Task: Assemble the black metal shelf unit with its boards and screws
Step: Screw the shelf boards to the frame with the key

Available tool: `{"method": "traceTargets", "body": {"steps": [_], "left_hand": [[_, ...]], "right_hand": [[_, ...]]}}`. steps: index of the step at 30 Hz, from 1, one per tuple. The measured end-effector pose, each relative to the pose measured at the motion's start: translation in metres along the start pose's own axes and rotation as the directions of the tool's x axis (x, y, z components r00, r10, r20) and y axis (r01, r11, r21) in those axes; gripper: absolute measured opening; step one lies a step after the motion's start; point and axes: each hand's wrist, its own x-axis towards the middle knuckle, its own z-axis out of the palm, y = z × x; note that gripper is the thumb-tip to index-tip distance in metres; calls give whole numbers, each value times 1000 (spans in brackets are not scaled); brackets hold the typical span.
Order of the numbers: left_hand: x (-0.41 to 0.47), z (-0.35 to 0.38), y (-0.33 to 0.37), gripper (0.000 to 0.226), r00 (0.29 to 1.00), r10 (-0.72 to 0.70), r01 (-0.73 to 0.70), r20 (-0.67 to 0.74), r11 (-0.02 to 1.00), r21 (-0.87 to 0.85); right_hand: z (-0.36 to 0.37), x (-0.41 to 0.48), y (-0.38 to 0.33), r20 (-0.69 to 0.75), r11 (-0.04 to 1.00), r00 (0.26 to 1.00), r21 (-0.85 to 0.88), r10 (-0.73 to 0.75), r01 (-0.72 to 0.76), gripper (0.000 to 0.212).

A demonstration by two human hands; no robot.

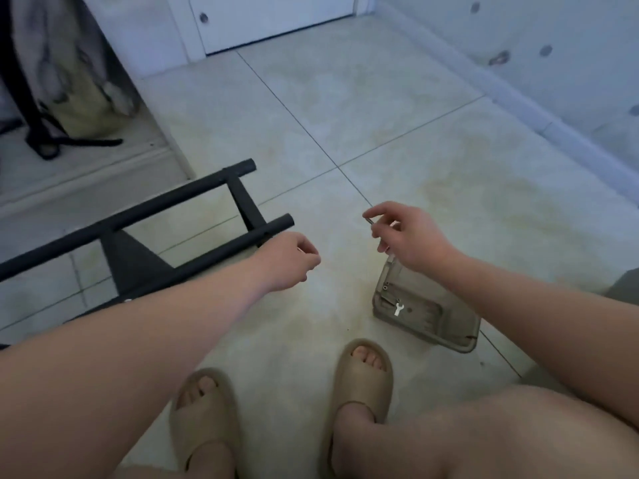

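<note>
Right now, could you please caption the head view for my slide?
Right hand pinches a small metal part near the hardware tray, black shelf frame lying on the floor alongside.

There are no words, numbers, labels or signs that can be read on anything here.
</note>
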Motion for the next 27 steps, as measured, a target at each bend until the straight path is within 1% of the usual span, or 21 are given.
{"method": "traceTargets", "body": {"steps": [2, 4, 7, 9, 10, 12, 14, 17, 19, 22, 24, 26, 27], "left_hand": [[-17, -23, -6, 7, 998, 43, -43, -49, 999, 2], [-29, -47, -15, 9, 993, 53, -52, -106, 999, 11], [-37, -77, -34, 11, 982, -18, -2, -186, 994, -106], [-36, -90, -47, 12, 966, -69, 27, -249, 985, -168], [-34, -95, -53, 12, 956, -81, 33, -283, 985, -171], [-27, -103, -63, 13, 933, -91, 50, -349, 991, -126], [-18, -107, -71, 13, 924, -86, 66, -373, 996, -66], [-2, -107, -76, 15, 938, -74, 83, -340, 997, 11], [10, -105, -76, 21, 950, -75, 90, -303, 995, 37], [25, -100, -73, 35, 965, -109, 107, -238, 994, -23], [33, -97, -70, 41, 971, -133, 127, -197, 991, -42], [40, -95, -68, 46, 979, -164, 151, -117, 982, -115], [44, -95, -67, 46, 980, -183, 169, -72, 971, -172]], "right_hand": [[9, 0, -35, 32, 999, 999, 32, -23, 22, 26], [21, 1, -64, 72, 998, 997, 53, -41, 37, 23], [43, 6, -96, 163, 996, 986, 82, -37, 24, 24], [60, 10, -110, 202, 991, 979, 128, 5, -31, 22], [68, 12, -114, 209, 984, 977, 165, 33, -68, 19], [81, 15, -116, 234, 967, 969, 222, 74, -127, 13], [87, 19, -112, 282, 961, 956, 229, 84, -152, 12], [90, 25, -103, 350, 965, 932, 201, 91, -170, 11], [92, 28, -96, 352, 970, 931, 172, 102, -171, 13], [95, 32, -88, 326, 978, 940, 136, 105, -156, 16], [98, 35, -87, 308, 978, 947, 148, 95, -146, 11], [101, 39, -89, 297, 977, 951, 164, 83, -136, 5], [103, 40, -89, 289, 978, 954, 166, 78, -130, 6]]}}
